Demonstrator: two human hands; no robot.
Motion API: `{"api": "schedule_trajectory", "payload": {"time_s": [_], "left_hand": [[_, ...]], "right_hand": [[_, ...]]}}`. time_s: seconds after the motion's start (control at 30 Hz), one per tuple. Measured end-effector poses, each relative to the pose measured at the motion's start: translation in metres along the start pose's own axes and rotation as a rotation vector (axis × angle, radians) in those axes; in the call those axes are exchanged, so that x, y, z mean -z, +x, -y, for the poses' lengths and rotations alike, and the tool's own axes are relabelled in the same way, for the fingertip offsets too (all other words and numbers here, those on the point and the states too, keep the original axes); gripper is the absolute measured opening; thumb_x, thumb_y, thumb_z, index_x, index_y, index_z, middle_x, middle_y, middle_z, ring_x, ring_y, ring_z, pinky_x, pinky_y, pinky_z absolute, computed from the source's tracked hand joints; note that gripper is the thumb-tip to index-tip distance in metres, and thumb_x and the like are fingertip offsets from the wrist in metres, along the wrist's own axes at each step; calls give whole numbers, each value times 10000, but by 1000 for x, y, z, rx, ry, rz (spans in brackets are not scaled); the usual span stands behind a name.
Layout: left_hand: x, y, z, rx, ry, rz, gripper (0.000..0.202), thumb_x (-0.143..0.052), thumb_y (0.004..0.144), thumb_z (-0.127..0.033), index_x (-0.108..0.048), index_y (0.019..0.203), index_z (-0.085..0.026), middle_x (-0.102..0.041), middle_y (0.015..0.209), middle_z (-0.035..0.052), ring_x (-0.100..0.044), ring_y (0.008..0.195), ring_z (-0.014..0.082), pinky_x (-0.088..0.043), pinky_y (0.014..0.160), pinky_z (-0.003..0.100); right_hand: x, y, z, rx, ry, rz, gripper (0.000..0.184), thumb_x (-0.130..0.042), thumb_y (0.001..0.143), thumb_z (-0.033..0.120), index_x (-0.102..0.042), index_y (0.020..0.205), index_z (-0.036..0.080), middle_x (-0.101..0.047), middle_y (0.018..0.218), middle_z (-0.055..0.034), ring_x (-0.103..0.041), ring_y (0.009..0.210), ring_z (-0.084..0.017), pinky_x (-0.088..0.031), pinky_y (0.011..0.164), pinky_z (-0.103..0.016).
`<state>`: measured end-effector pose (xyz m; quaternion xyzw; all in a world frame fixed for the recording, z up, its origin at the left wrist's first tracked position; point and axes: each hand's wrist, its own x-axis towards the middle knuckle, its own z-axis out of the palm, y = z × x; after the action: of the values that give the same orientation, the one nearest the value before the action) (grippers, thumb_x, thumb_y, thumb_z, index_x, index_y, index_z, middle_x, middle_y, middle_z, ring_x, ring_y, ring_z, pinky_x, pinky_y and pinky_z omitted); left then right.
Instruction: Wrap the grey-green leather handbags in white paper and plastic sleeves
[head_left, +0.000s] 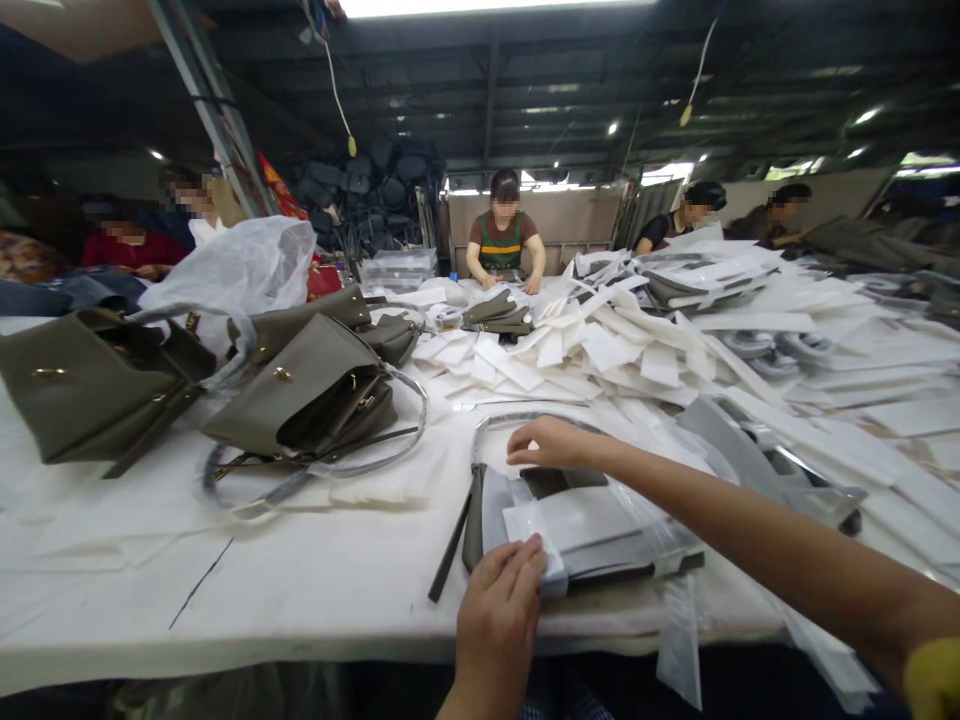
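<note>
A grey handbag [592, 535] lies flat near the front edge of the white table [285, 580], partly wrapped in white foam sheet and clear film. My left hand [499, 620] rests on its near left corner, fingers curled onto the foam wrap. My right hand [551, 445] reaches across and presses on the bag's far edge, fingers bent down against it. A dark strap [452, 545] sticks out from the bag's left side.
Several olive-grey handbags [307, 395] lie at the left with a clear plastic bag [240, 265] behind. A big heap of white foam sheets [622, 340] covers the middle and right. Other people sit working at the far side and left.
</note>
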<state>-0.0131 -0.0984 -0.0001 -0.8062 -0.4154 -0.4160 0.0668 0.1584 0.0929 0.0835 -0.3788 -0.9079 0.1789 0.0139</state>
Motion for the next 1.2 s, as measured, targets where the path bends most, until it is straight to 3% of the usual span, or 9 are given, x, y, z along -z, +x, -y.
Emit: {"api": "schedule_trajectory", "payload": {"time_s": [0.13, 0.2, 0.33, 0.47, 0.73, 0.93, 1.0, 1.07, 1.2], "left_hand": [[-2, -1, 0, 3, 14, -7, 356, -396, 948, -63, -624, 1195, -183, -687, 1222, 21, -636, 1053, 205, -590, 888, 337], [-3, -3, 1, -2, 25, 0, 354, -394, 953, -63, -623, 1198, -177, -683, 1232, 23, -631, 1068, 205, -582, 893, 333], [-7, -8, 10, -75, 86, 16, 377, -419, 943, -43, -600, 1251, -165, -663, 1266, 25, -622, 1104, 211, -552, 912, 342], [-14, -13, 22, -179, 60, 30, 449, -471, 932, -25, -535, 1353, -168, -627, 1324, 23, -550, 1253, 220, -464, 1034, 336], [-17, -21, 33, -246, -18, -33, 584, -517, 887, 56, -511, 1399, -227, -669, 1259, 15, -597, 1187, 195, -434, 1078, 338], [-12, -17, 20, -245, 2, -62, 418, -513, 927, -10, -588, 1295, -194, -681, 1235, 41, -599, 1170, 217, -487, 1021, 386], [-7, -12, 13, -207, -3, -53, 401, -499, 930, -17, -598, 1272, -203, -685, 1226, 35, -602, 1163, 203, -493, 1019, 374], [4, -8, 8, -152, -55, 20, 390, -500, 931, -47, -601, 1260, -231, -680, 1235, 24, -598, 1178, 197, -493, 1034, 373], [35, 1, 17, 58, -266, 100, 316, -557, 937, -215, -608, 1244, -270, -640, 1296, 37, -570, 1234, 220, -455, 1091, 399]], "right_hand": [[-20, -16, 11, -30, 40, 146, 646, -621, 802, 652, -658, 1226, 167, -644, 1245, -149, -589, 1107, -314, -430, 889, -347], [-25, -11, 9, -71, 76, 217, 720, -655, 749, 687, -643, 1244, 165, -648, 1221, -149, -595, 1070, -314, -440, 858, -348], [-25, 6, -3, -105, 199, 323, 652, -726, 665, 703, -699, 1107, 225, -700, 1030, -35, -618, 923, -222, -441, 751, -269], [-25, 10, -9, -113, 289, 321, 542, -683, 736, 690, -728, 1024, 233, -704, 973, 20, -613, 914, -168, -430, 756, -225], [-32, -1, -2, -145, 299, 198, 388, -703, 795, 590, -750, 994, 261, -721, 955, 57, -619, 875, -122, -408, 750, -180], [-42, -2, 12, -325, 180, -53, 591, -373, 969, 620, -762, 985, 176, -738, 901, -68, -640, 814, -195, -398, 655, -254], [-40, -5, 15, -302, 152, -112, 551, -391, 979, 577, -772, 931, 181, -740, 849, -60, -647, 797, -190, -410, 664, -250], [-35, -18, 16, -268, 120, -184, 435, -464, 973, 511, -769, 951, 202, -748, 907, -46, -659, 865, -186, -439, 732, -240], [-18, -77, 5, -336, 17, -371, 360, -542, 952, 451, -665, 1227, 253, -634, 1310, -51, -542, 1238, -217, -378, 1043, -283]]}}
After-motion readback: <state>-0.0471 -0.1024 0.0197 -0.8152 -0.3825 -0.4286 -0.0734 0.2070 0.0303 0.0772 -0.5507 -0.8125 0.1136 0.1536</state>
